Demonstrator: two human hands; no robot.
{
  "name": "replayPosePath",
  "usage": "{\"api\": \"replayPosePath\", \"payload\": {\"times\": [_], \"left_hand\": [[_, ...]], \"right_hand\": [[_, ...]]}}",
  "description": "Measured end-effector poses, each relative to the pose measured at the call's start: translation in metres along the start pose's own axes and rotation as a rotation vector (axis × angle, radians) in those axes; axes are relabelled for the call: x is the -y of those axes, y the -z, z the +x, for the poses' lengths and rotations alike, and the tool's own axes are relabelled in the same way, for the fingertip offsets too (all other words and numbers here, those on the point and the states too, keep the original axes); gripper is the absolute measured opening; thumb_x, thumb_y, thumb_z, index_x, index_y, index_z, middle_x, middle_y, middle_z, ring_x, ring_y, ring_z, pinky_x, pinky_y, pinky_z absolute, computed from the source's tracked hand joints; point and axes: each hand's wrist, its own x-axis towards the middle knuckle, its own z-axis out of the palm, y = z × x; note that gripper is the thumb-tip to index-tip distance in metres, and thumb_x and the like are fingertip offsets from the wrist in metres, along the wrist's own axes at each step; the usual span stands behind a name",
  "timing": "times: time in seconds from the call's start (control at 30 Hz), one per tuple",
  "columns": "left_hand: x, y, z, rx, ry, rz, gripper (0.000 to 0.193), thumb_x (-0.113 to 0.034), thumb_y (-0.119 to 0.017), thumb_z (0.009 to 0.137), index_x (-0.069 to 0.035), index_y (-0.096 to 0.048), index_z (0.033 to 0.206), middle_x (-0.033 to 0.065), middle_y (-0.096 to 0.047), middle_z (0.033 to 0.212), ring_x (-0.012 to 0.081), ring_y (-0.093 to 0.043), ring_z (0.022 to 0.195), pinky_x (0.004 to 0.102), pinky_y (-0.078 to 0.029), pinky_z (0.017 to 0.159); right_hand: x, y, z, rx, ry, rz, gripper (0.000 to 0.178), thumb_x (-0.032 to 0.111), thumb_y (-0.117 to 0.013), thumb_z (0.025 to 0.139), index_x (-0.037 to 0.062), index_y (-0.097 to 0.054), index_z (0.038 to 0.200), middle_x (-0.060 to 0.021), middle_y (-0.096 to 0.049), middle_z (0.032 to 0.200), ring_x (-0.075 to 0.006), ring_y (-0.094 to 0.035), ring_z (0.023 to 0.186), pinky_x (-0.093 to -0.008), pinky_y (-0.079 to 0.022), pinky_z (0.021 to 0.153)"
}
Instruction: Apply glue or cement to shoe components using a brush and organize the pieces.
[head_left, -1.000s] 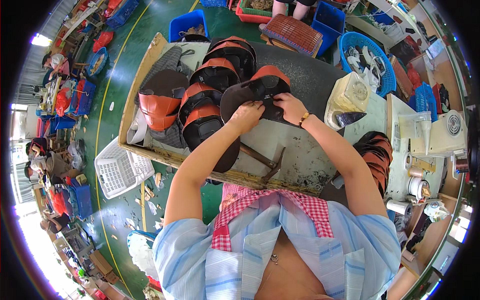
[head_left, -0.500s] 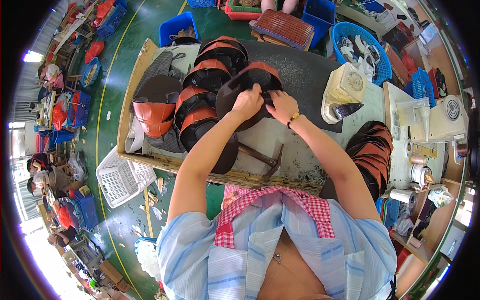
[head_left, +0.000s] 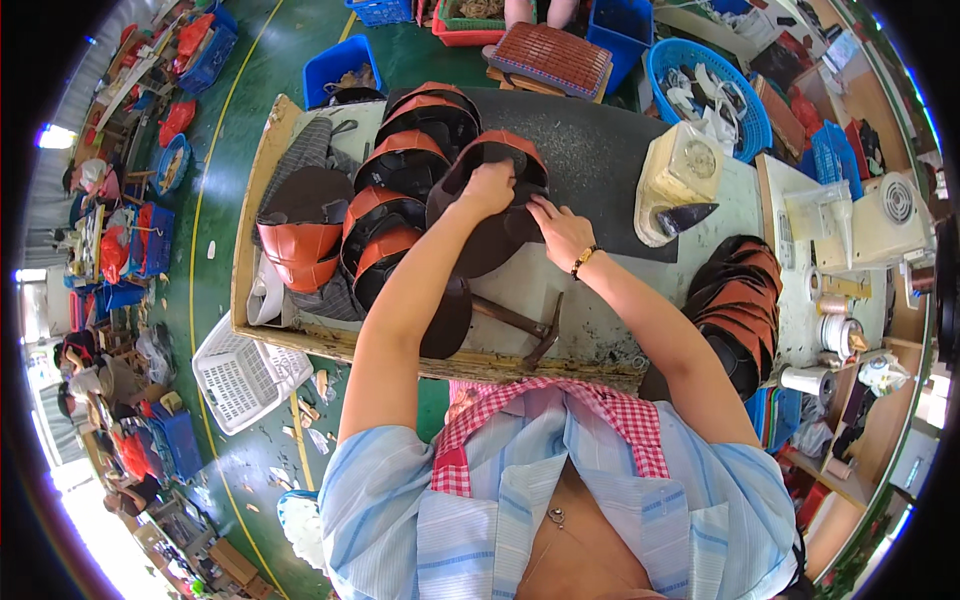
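A cap [head_left: 490, 245] with an orange-brown leather crown and a wide dark brim lies on the table, its brim toward me. My left hand [head_left: 490, 189] reaches into its opening, fingers curled closed on the inner edge. At the brim's right side, my right hand [head_left: 564, 232] has its fingertips pressed together on the cap's edge. Close by on the left, several similar caps [head_left: 403, 165] overlap in a row. More caps [head_left: 302, 245] are stacked at the table's left end. A hammer [head_left: 512, 318] with a wooden handle rests near the front edge.
A dark mat [head_left: 600, 160] covers the table's far part, with a cream weight-like block [head_left: 675, 175] standing at its right. Stacked caps [head_left: 740, 310] sit at the right end. A white basket [head_left: 245, 375] is on the floor at left. Blue baskets [head_left: 755, 120] stand beyond the table.
My left hand has moved farther into the cap, and the cap's brim now shows more toward me. My right hand has shifted slightly nearer to me along the edge.
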Motion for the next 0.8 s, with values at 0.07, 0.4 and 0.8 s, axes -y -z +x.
{"api": "replayPosePath", "payload": {"times": [0.07, 0.4, 0.8], "left_hand": [[0.008, 0.000, 0.002, 0.051, 0.010, -0.085, 0.014, -0.006, -0.054, 0.080, -0.002, -0.053, 0.093, 0.0247, -0.062, 0.083, 0.0415, -0.060, 0.086, 0.0484, -0.046, 0.075], [-0.011, 0.004, 0.004, 0.144, -0.145, 0.175, 0.044, 0.001, -0.050, 0.074, -0.001, -0.051, 0.118, 0.0283, -0.061, 0.092, 0.0431, -0.058, 0.093, 0.0474, -0.046, 0.082], [-0.023, -0.009, 0.020, 0.253, -0.110, 0.421, 0.022, -0.006, -0.055, 0.076, 0.002, -0.060, 0.096, 0.0249, -0.064, 0.091, 0.0385, -0.063, 0.091, 0.0432, -0.050, 0.081]], "right_hand": [[-0.004, 0.005, -0.001, -0.013, -0.027, 0.042, 0.050, 0.003, -0.060, 0.073, 0.0097, -0.050, 0.121, -0.0049, -0.051, 0.128, -0.0277, -0.061, 0.094, -0.0398, -0.053, 0.071], [-0.126, 0.082, -0.087, -1.126, -0.753, 0.283, 0.050, 0.021, -0.073, 0.073, 0.0040, -0.049, 0.113, -0.0095, -0.051, 0.096, -0.0193, -0.050, 0.072, -0.0312, -0.043, 0.063], [-0.058, 0.102, -0.110, -0.282, -0.489, 0.065, 0.025, 0.028, -0.054, 0.090, 0.0043, -0.047, 0.090, -0.0198, -0.063, 0.080, -0.0336, -0.064, 0.064, -0.0446, -0.049, 0.057]]}}
